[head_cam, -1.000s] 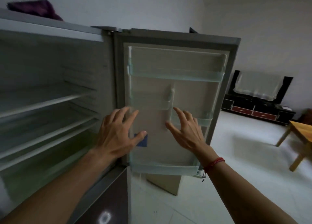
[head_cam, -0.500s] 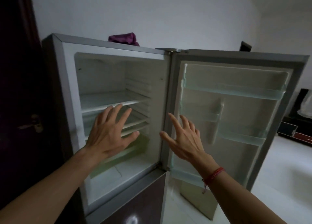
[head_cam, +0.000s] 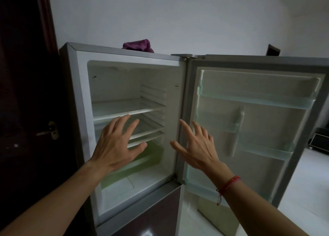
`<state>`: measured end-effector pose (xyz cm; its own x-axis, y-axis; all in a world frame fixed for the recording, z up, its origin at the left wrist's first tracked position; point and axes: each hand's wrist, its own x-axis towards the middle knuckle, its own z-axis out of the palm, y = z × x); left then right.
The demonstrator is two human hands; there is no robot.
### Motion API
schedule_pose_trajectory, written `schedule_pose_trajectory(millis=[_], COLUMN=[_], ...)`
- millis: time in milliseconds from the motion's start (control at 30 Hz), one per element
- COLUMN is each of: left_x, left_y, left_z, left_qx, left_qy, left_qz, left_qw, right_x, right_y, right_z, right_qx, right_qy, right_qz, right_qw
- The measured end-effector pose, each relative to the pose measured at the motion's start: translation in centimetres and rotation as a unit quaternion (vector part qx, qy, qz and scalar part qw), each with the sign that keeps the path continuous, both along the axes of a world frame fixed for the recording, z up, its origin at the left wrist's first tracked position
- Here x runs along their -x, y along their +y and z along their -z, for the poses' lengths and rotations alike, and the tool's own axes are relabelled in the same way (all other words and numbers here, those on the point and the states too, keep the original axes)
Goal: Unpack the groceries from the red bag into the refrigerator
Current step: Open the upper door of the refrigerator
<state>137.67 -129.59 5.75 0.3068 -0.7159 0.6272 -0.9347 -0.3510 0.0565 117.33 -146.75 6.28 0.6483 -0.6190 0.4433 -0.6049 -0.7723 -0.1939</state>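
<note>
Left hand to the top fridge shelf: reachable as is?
Probably yes. The door stands wide open. The left hand is open, holds nothing and is raised in front of the shelves. Nothing shows between it and the top shelf.

A single wide-angle view from the person's head, close in front of the refrigerator (head_cam: 81,111), facing it and tilted slightly down. Its open upper compartment fills the middle of the frame, and the fridge door (head_cam: 258,129) stands to its right. Both forearms enter from the bottom edge, with the left hand (head_cam: 115,146) and right hand (head_cam: 195,150) before the refrigerator. A dark room door (head_cam: 26,111) is on its left and a wall (head_cam: 178,13) above.
</note>
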Motion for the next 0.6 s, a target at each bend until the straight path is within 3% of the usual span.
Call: schedule_pose_trajectory(millis=[300,600], left_x=[4.3,7.7], left_y=[-5.5,-12.4], left_z=[0.9,2.5], left_qx=[-0.006,-0.015], left_qy=[0.019,0.039], left_qz=[0.053,0.193], left_qw=[0.998,0.98], right_x=[4.7,12.2], right_y=[-3.3,-3.5], right_z=[1.0,2.6], right_qx=[-0.017,-0.025], right_qy=[0.011,0.039], right_qz=[0.052,0.199], right_qw=[0.998,0.979])
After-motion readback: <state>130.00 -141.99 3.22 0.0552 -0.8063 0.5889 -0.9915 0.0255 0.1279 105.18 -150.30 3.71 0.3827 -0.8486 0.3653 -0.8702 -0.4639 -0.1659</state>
